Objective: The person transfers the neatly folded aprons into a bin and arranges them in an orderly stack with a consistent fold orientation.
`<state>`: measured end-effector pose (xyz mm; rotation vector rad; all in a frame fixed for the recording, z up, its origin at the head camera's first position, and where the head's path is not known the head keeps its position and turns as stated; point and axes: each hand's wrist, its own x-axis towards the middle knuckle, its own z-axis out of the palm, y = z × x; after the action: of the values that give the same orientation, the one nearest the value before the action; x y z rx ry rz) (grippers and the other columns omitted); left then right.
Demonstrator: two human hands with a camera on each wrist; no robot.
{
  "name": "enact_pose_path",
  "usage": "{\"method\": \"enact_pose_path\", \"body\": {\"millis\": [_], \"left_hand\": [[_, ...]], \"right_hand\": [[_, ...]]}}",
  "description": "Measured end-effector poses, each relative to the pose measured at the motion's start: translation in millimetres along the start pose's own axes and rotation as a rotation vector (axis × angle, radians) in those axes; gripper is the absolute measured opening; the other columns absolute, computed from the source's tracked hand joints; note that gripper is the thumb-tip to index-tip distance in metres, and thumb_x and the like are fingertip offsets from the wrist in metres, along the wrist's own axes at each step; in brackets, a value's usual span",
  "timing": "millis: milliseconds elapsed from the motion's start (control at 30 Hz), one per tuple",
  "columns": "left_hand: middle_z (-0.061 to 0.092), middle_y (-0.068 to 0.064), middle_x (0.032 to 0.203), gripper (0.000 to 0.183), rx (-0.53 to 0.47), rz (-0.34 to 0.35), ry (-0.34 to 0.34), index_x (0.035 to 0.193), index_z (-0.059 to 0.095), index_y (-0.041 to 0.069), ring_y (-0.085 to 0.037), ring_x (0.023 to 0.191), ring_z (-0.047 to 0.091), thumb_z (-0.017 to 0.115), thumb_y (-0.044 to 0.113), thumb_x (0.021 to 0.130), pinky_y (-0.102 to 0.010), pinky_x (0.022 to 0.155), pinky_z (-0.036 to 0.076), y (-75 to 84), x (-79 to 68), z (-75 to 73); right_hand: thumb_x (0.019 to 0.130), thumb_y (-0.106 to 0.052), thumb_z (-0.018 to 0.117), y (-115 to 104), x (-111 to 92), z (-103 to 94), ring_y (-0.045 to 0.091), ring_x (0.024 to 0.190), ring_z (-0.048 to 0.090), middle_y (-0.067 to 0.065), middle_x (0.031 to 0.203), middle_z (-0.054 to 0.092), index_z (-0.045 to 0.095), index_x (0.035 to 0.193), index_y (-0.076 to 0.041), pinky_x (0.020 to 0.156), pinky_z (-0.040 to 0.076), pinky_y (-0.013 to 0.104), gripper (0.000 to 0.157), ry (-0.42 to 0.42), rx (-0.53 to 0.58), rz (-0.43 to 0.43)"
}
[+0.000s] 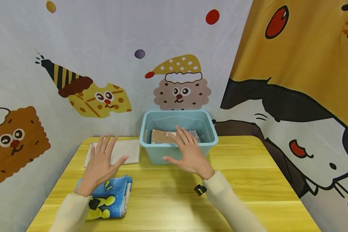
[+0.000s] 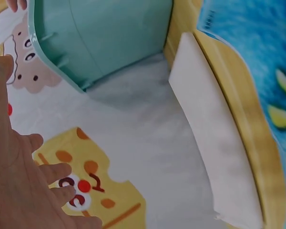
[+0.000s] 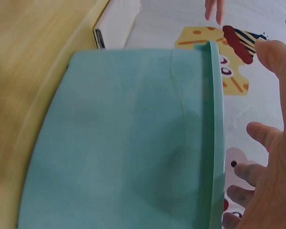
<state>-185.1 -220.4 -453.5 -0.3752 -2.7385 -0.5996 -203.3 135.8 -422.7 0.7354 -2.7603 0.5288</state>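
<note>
Both hands are held out with fingers spread, and neither holds anything. In the head view my left hand overlaps a folded white cloth and is just beyond a folded blue cloth with yellow shapes. My right hand is at the front of a light blue plastic bin, its fingers overlapping the rim. Inside the bin lies a folded brown dotted cloth, with another patterned piece partly hidden behind the fingers. The right wrist view shows the front wall of the bin below the palm.
Everything stands on a yellow wood-grain table. The bin is at its back edge, close to a hanging cloth backdrop printed with cartoon food. On the right hangs a backdrop with a large cartoon animal. Each wrist wears a small black device.
</note>
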Motion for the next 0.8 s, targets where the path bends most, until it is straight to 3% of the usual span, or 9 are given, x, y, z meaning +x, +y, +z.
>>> {"method": "enact_pose_path", "body": {"millis": [233,367,800], "left_hand": [[0.012,-0.022,0.171,0.089,-0.009,-0.051,-0.034,0.166,0.016,0.019,-0.046,0.159,0.002,0.06,0.056,0.099,-0.079,0.116,0.009,-17.0,-17.7,-5.6],[0.011,-0.026,0.17,0.089,-0.023,-0.075,-0.049,0.166,0.015,0.015,-0.046,0.159,0.0,0.059,0.054,0.1,-0.079,0.114,0.012,-28.6,-27.5,-7.1],[0.004,-0.032,0.169,0.086,-0.154,-0.18,-0.117,0.167,0.005,0.013,-0.059,0.153,0.0,0.054,0.048,0.105,-0.082,0.112,0.008,-58.9,-56.9,-9.4]], "right_hand": [[0.09,-0.076,0.056,-18.4,0.1,16.2,0.027,0.162,0.009,-0.001,0.175,0.006,0.032,0.161,-0.033,0.126,0.017,0.063,0.086,-0.029,0.006,-0.026],[0.091,-0.075,0.056,-29.5,0.6,23.9,0.028,0.162,0.01,0.0,0.175,0.006,0.027,0.163,-0.036,0.127,0.017,0.06,0.087,-0.035,-0.017,-0.07],[0.091,-0.073,0.058,-61.6,-4.1,40.2,0.027,0.162,0.009,-0.001,0.175,0.001,0.028,0.163,-0.032,0.129,0.017,0.056,0.088,-0.025,-0.003,-0.228]]}}
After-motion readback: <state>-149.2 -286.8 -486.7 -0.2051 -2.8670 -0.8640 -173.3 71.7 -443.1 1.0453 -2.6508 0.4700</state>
